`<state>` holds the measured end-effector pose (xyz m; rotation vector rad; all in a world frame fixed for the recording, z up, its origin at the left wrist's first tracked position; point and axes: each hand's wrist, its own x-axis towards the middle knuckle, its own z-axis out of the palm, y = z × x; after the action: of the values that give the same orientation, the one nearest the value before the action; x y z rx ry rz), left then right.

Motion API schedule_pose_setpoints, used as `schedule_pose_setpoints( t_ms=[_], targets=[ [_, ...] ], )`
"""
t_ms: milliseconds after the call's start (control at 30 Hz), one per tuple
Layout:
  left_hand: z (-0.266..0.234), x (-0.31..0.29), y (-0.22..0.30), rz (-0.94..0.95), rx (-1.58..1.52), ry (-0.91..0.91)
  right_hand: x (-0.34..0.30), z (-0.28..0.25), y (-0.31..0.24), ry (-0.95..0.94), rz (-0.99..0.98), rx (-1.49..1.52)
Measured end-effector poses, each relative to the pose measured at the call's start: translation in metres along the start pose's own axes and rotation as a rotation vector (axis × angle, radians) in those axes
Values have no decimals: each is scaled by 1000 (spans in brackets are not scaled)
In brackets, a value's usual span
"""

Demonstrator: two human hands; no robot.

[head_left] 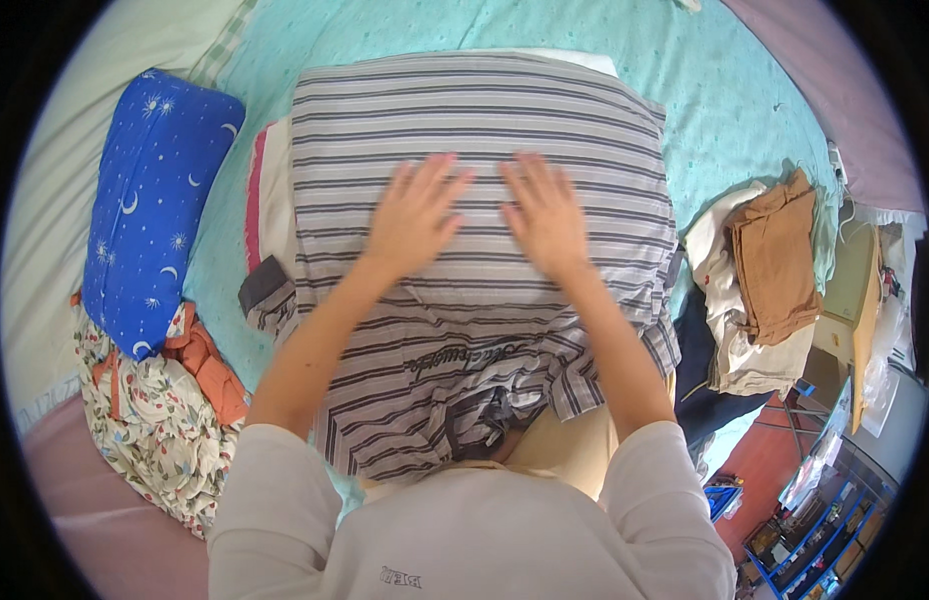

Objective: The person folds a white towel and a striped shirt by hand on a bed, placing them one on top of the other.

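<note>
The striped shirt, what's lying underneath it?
White cloth peeks out past the far edge of the striped shirt, and pale cloth with a pinkish-red border shows at its left. Whatever else the shirt covers can't be seen.

White short-sleeved shirt, dark print

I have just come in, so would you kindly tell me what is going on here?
A person's left hand and right hand lie palm down, apart, on a grey striped shirt. It is spread over a pink-edged white cloth on a turquoise cover. The shirt's far part lies fairly flat; its near part is rumpled by the person's body. A blue patterned bundle lies to the left, and a brown folded garment tops a pile to the right.
</note>
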<state>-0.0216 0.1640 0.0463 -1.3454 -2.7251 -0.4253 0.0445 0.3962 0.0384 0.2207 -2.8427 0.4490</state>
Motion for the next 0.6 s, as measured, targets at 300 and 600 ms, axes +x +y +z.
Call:
schedule_pose_setpoints(
  t_ms=[300, 600],
  targets=[
    [-45, -80, -61, -381, 359, 120, -92, -55, 113, 108, 486, -438],
    [-34, -126, -16, -101, 213, -4, -102, -40, 10, -115, 110, -265]
  ],
)
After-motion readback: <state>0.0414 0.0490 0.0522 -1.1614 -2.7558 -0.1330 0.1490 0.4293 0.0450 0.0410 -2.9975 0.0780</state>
